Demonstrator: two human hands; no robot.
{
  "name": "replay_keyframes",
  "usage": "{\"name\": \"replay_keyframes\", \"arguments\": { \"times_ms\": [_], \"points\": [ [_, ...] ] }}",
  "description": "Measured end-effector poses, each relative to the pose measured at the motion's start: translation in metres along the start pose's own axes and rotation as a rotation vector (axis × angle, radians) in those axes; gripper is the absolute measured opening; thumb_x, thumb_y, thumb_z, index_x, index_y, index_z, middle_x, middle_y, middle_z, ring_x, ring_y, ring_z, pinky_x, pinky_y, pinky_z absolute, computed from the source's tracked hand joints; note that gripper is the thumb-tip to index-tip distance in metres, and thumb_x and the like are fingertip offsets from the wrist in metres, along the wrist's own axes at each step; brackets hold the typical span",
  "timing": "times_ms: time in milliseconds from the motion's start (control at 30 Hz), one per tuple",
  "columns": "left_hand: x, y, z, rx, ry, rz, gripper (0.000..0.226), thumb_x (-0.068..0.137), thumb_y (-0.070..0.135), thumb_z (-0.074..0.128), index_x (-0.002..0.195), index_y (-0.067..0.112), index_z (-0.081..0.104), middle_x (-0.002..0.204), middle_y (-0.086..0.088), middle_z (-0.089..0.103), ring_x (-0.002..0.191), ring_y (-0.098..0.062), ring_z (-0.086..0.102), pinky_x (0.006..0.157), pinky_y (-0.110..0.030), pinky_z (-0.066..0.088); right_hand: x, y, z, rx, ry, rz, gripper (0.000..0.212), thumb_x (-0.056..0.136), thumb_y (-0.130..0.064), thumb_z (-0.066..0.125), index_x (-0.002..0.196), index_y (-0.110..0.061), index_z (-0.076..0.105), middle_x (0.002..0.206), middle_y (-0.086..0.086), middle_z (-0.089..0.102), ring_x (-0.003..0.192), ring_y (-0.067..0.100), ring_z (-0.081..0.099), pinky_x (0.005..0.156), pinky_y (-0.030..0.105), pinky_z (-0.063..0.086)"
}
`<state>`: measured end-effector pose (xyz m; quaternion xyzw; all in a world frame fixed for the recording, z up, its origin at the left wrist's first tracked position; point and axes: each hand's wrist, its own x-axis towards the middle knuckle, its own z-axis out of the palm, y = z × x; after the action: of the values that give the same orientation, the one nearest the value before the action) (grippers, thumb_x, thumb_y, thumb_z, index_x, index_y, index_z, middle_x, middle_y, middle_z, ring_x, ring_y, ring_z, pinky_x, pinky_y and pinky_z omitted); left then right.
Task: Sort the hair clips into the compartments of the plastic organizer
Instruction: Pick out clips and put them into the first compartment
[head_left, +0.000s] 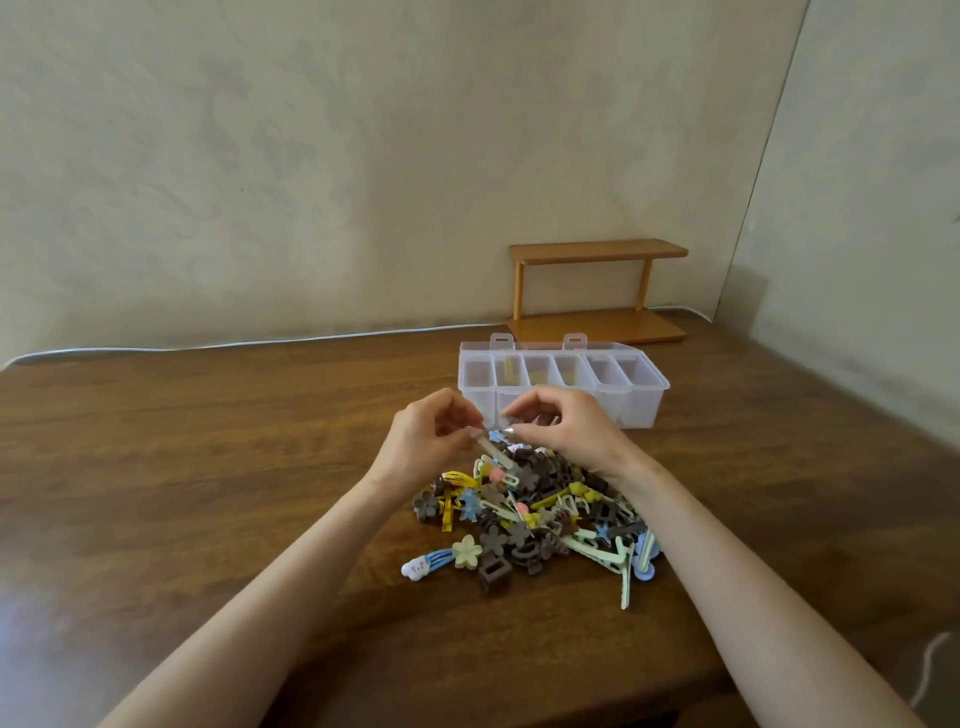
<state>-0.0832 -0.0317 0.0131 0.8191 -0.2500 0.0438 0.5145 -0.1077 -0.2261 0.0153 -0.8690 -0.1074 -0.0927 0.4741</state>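
Sitting on the wooden table (208, 467), open plastic organizer (640, 409) at 1 o'clock of the hair clip pile (545, 519), I'm pinching with left hand (426, 441) a pale clip (492, 453), right hand (563, 427) pinching a small dark clip (511, 419), both over the pile's 12 o'clock edge.

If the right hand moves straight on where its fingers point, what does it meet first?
Probably the left hand, which pinches a pale hair clip; the right hand's fingertips almost touch it, though depth is unclear.

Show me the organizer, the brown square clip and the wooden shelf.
organizer (641, 413), head view, front wall near right corner.
brown square clip (491, 581), head view, its front face.
wooden shelf (597, 250), head view, top board.
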Motion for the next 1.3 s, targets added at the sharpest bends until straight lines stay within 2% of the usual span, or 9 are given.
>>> {"name": "replay_keyframes", "arguments": {
  "times_ms": [233,367,500,633,800,900,1000,1133,1300],
  "points": [
    [0.015,0.005,-0.009,0.013,0.257,0.047,0.002,0.083,0.011,0.065,0.085,0.011,0.063,0.077,-0.001,0.067,0.070,-0.012,0.065,0.065,-0.021,0.055,-0.001,0.013,-0.014,-0.253,-0.016,0.085,0.021,0.082,-0.034,0.069,0.102,-0.026,0.071,0.093,-0.013,0.067,0.070,-0.002,0.055,0.067,0.020,0.041],
    [0.040,0.014,-0.011,0.072,0.398,0.077,0.003,0.084,0.012,0.065,0.083,0.012,0.062,0.075,0.001,0.064,0.068,-0.011,0.060,0.061,-0.016,0.047,-0.002,0.022,-0.016,-0.198,0.047,0.087,0.017,0.085,-0.032,0.068,0.101,-0.028,0.072,0.094,-0.013,0.069,0.071,0.003,0.057,0.069,0.024,0.045],
    [0.068,0.010,-0.002,0.256,0.452,0.082,0.005,0.085,0.010,0.061,0.082,0.007,0.064,0.080,-0.004,0.065,0.075,-0.019,0.058,0.065,-0.025,0.044,-0.005,0.027,-0.018,-0.083,0.158,0.081,0.010,0.087,-0.027,0.065,0.093,-0.027,0.073,0.086,-0.010,0.071,0.079,0.008,0.062,0.075,0.029,0.050],
    [0.084,0.008,0.008,0.446,0.393,0.092,0.014,0.090,0.008,0.052,0.093,0.005,0.065,0.097,-0.010,0.066,0.081,-0.018,0.054,0.066,-0.025,0.037,-0.007,0.026,-0.020,0.012,0.219,0.057,0.011,0.087,-0.022,0.064,0.090,-0.020,0.073,0.079,-0.005,0.072,0.084,0.012,0.065,0.079,0.031,0.050],
    [0.083,0.004,0.013,0.727,0.340,0.146,0.020,0.093,0.022,0.051,0.107,0.015,0.063,0.107,0.001,0.067,0.103,-0.020,0.052,0.069,-0.026,0.031,-0.007,0.026,-0.023,0.046,0.232,0.041,0.011,0.088,-0.018,0.063,0.091,-0.018,0.073,0.079,-0.004,0.072,0.079,0.010,0.065,0.073,0.028,0.047],
    [0.075,0.001,0.010,0.709,0.312,0.203,0.018,0.091,0.025,0.056,0.103,0.016,0.064,0.104,0.001,0.067,0.101,-0.020,0.051,0.072,-0.026,0.034,-0.007,0.027,-0.023,0.012,0.217,0.032,0.010,0.086,-0.018,0.065,0.090,-0.022,0.074,0.081,-0.006,0.072,0.085,0.014,0.065,0.080,0.035,0.053],
    [0.059,0.002,0.007,0.631,0.290,0.297,0.009,0.088,0.023,0.059,0.094,0.018,0.064,0.094,0.004,0.065,0.089,-0.015,0.050,0.065,-0.023,0.036,-0.008,0.026,-0.024,-0.029,0.177,0.024,0.010,0.084,-0.020,0.069,0.090,-0.027,0.073,0.085,-0.009,0.071,0.080,0.014,0.064,0.075,0.035,0.053],
    [0.035,0.000,0.006,0.552,0.073,0.295,0.004,0.086,0.021,0.062,0.088,0.020,0.060,0.083,0.013,0.055,0.082,-0.008,0.051,0.068,-0.023,0.046,-0.010,0.019,-0.021,-0.063,0.072,-0.014,0.013,0.083,-0.016,0.069,0.086,-0.028,0.073,0.088,-0.011,0.068,0.079,0.006,0.055,0.067,0.020,0.040],
    [0.024,-0.012,0.012,0.717,-0.179,0.128,0.014,0.086,0.033,0.060,0.092,0.021,0.063,0.094,0.006,0.060,0.095,-0.013,0.050,0.078,-0.032,0.048,-0.012,0.017,-0.016,-0.093,0.049,-0.019,0.013,0.082,-0.015,0.068,0.084,-0.026,0.075,0.084,-0.010,0.067,0.087,0.006,0.052,0.068,0.017,0.035]
  ]
}}
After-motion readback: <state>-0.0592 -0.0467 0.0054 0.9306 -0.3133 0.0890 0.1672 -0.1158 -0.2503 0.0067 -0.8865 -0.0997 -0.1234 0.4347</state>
